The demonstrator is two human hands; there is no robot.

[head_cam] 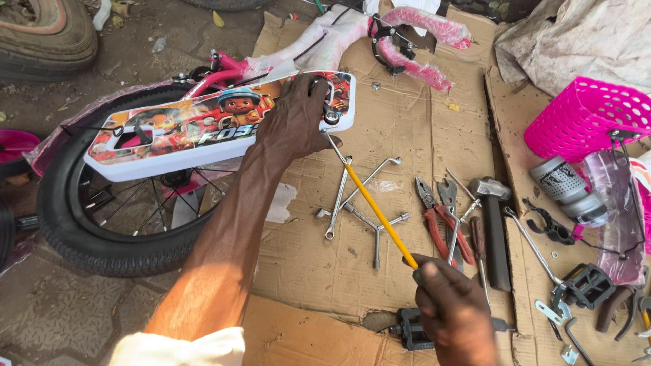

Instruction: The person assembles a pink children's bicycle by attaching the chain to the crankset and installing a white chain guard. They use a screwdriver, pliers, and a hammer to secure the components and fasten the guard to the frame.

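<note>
A small pink child's bicycle lies on its side, its black rear wheel [102, 230] at the left. A white chain guard [169, 146] with a colourful cartoon print covers the wheel's top. My left hand [295, 122] presses on the guard's right end, fingers around a small bolt there. My right hand [451, 308] grips the handle of a long yellow-shafted screwdriver [376, 210]. Its metal tip reaches up to the bolt at the guard's end, under my left fingers.
Flattened cardboard [407, 115] carries spanners [352, 196], red-handled pliers [441, 224], a hammer [495, 224] and black pedals [590, 285]. A pink basket [583, 115] stands at the right. The wrapped pink frame and fork [407, 41] lie at the top. A tyre [47, 34] is top left.
</note>
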